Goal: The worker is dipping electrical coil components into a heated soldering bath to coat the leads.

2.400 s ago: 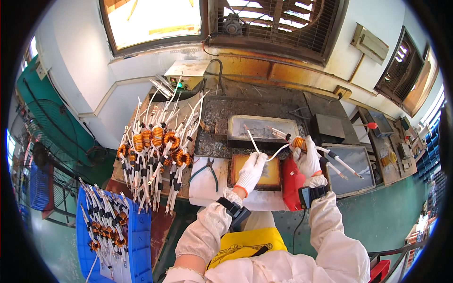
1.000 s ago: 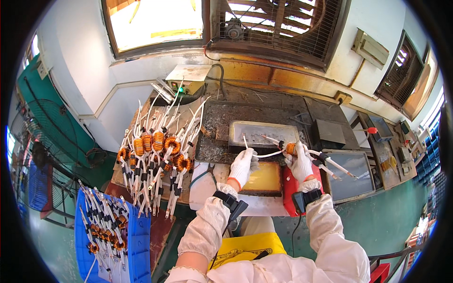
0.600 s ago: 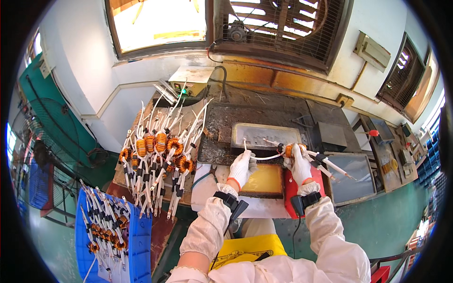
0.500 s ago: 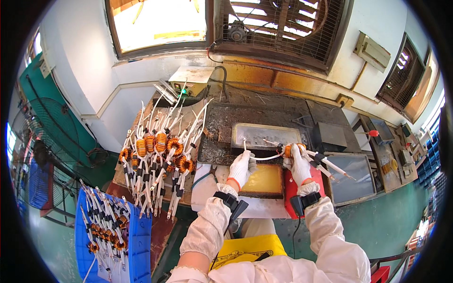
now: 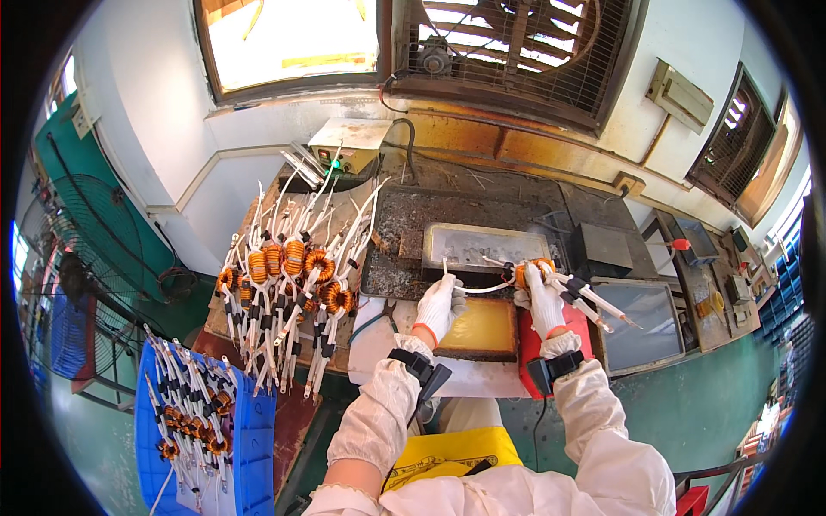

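My left hand (image 5: 439,308), in a white knit glove, is closed on a white wire lead (image 5: 489,291) near its end. The lead's tip points up at the front left edge of a rectangular metal pot (image 5: 437,232) with a silvery, patchy surface. In my gloved right hand (image 5: 543,303) is the copper-coloured toroid coil (image 5: 521,276) that this lead runs to. More white leads with black sleeves stick out of the coil to the right, and one points left over the pot's front edge. My fingers partly hide the coil.
Many similar coils (image 5: 293,256) lie heaped on the bench at left; a blue crate (image 5: 255,439) below holds more. Nearer me is a tray of yellowish material (image 5: 478,328). A grey-surfaced tray (image 5: 638,322) and a dark metal box (image 5: 602,249) stand at right. Behind is a control box (image 5: 348,138).
My right hand and the coil have shifted slightly left, and its right-hand leads have swung a little. My left hand keeps hold of the lead, almost unmoved.
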`<state>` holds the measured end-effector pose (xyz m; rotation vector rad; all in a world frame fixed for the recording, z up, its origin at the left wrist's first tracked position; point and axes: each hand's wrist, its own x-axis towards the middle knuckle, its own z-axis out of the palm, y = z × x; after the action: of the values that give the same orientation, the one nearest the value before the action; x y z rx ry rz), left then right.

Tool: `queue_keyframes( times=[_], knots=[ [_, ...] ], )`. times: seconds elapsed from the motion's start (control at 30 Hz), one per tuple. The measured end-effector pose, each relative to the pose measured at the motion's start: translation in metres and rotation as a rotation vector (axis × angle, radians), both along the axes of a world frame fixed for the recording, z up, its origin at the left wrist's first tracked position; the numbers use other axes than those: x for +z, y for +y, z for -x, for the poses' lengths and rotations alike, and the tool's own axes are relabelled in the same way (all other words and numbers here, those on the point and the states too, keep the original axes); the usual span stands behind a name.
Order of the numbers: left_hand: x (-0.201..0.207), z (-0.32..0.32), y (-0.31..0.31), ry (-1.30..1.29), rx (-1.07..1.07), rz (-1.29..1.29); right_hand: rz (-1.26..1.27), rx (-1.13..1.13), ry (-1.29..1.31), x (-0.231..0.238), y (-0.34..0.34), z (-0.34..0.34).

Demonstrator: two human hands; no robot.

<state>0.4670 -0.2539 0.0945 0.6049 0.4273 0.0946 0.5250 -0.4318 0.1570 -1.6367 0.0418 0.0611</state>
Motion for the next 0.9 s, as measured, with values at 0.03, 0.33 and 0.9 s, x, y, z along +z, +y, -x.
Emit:
queue_keyframes(
  times=[0.03, 0.33, 0.9],
  knots=[
    [-0.001, 0.000, 0.000, 0.000, -0.002, -0.009, 0.000, 0.000, 0.000, 0.000, 0.001, 0.001],
    [-0.003, 0.000, 0.002, 0.021, -0.013, -0.052, 0.008, -0.047, 0.010, 0.004, 0.005, 0.004],
    [-0.003, -0.002, 0.002, 0.012, -0.020, -0.028, -0.034, -0.041, 0.001, -0.005, 0.000, -0.002]
  ],
)
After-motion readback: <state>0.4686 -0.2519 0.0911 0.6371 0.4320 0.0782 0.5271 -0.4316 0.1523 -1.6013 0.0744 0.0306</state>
